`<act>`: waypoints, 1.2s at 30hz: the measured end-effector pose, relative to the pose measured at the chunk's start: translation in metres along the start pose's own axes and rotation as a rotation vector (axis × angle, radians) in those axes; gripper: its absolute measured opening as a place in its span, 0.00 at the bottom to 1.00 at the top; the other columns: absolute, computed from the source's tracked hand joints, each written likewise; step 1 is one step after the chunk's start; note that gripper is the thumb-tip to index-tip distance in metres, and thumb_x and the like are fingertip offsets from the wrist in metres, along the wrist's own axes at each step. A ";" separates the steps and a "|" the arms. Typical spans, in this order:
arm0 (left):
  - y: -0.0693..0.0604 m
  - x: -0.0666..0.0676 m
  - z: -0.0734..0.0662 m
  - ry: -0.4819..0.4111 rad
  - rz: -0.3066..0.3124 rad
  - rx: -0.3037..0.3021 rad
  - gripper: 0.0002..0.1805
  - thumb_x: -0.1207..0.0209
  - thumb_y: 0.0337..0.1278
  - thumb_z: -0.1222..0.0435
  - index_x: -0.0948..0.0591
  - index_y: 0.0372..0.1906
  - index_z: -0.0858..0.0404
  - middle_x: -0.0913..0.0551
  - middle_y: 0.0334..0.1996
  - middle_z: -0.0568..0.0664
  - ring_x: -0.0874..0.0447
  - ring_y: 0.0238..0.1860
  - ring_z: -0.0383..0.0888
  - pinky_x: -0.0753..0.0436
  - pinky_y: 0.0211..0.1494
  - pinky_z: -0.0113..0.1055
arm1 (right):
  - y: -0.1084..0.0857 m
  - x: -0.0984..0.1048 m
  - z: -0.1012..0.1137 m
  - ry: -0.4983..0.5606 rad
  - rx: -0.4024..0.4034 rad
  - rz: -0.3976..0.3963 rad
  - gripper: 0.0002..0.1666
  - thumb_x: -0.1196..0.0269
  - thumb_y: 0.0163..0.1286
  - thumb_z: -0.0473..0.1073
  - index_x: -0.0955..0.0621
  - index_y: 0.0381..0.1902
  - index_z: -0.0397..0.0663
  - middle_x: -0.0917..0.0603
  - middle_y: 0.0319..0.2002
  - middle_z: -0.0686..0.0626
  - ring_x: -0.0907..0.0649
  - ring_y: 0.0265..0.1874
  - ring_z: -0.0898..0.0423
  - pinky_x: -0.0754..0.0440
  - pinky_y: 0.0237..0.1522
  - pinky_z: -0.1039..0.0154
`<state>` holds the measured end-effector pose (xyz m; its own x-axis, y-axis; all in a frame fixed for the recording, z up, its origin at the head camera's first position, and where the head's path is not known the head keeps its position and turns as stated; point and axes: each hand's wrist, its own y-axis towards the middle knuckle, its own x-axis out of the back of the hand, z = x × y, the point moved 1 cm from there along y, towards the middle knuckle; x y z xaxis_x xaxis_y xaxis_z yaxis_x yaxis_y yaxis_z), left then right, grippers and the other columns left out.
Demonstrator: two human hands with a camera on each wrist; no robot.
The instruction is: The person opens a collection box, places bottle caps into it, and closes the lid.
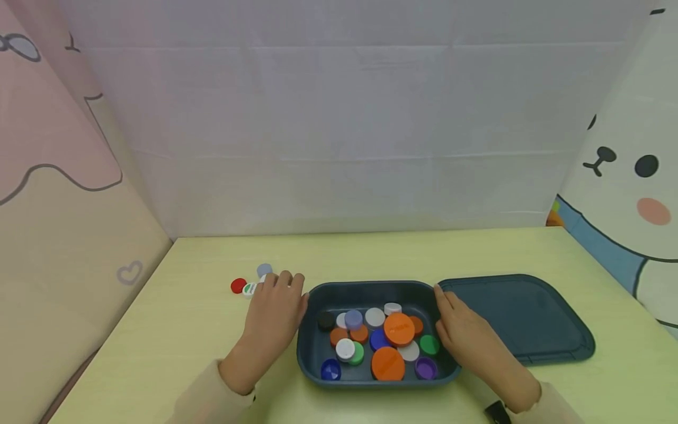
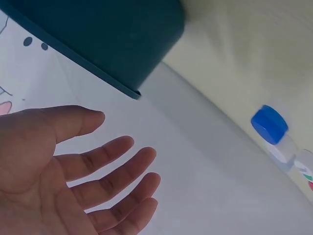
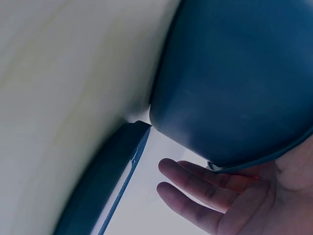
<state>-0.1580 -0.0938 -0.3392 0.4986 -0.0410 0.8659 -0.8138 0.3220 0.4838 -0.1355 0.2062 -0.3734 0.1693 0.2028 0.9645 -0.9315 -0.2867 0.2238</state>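
Note:
A dark blue plastic box [image 1: 378, 384] with rounded corners stands in the middle of the table, holding many bottle caps: large orange ones [image 1: 388, 364], a purple one [image 1: 426, 368], a black one [image 1: 326, 321] and others in white, green and blue. My left hand [image 1: 275, 312] is by the box's left end; the left wrist view shows its fingers loosely spread, apart from the wall. At the right end, my right hand [image 1: 468, 335] holds the rim, thumb over the inner side and fingers outside. The box wall [image 3: 234, 78] hides that thumb in the right wrist view.
A dark blue lid [image 1: 529, 318] lies right of the box, close to the right hand. Several loose caps, among them a red one [image 1: 239, 285] and a lavender one [image 1: 264, 270], lie beyond the left hand. A pale cloth wall [image 1: 344, 147] rises behind the table.

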 end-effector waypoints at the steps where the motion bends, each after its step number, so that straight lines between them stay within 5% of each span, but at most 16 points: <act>1: 0.000 -0.001 0.002 0.003 -0.008 0.003 0.14 0.35 0.46 0.59 0.24 0.31 0.64 0.23 0.27 0.54 0.28 0.28 0.51 0.25 0.30 0.39 | 0.000 0.000 0.000 -0.001 0.000 -0.001 0.32 0.44 0.61 0.36 0.36 0.61 0.27 0.25 0.50 0.35 0.21 0.42 0.48 0.21 0.38 0.55; 22: 0.000 -0.037 0.039 -0.009 0.065 0.120 0.15 0.34 0.43 0.62 0.27 0.27 0.67 0.26 0.22 0.57 0.30 0.22 0.53 0.31 0.20 0.38 | 0.000 0.001 0.000 0.001 -0.016 0.015 0.32 0.44 0.61 0.37 0.36 0.61 0.28 0.25 0.50 0.36 0.21 0.41 0.49 0.21 0.38 0.55; 36: 0.000 -0.056 0.052 -0.021 0.247 0.188 0.19 0.34 0.45 0.58 0.25 0.33 0.70 0.24 0.25 0.59 0.30 0.25 0.52 0.29 0.25 0.40 | 0.000 0.001 0.001 0.011 -0.020 0.014 0.31 0.44 0.62 0.37 0.36 0.61 0.28 0.25 0.50 0.36 0.20 0.42 0.48 0.21 0.38 0.55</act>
<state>-0.2016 -0.1411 -0.3814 0.2741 -0.0031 0.9617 -0.9515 0.1443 0.2717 -0.1350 0.2059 -0.3725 0.1529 0.2097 0.9658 -0.9401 -0.2706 0.2075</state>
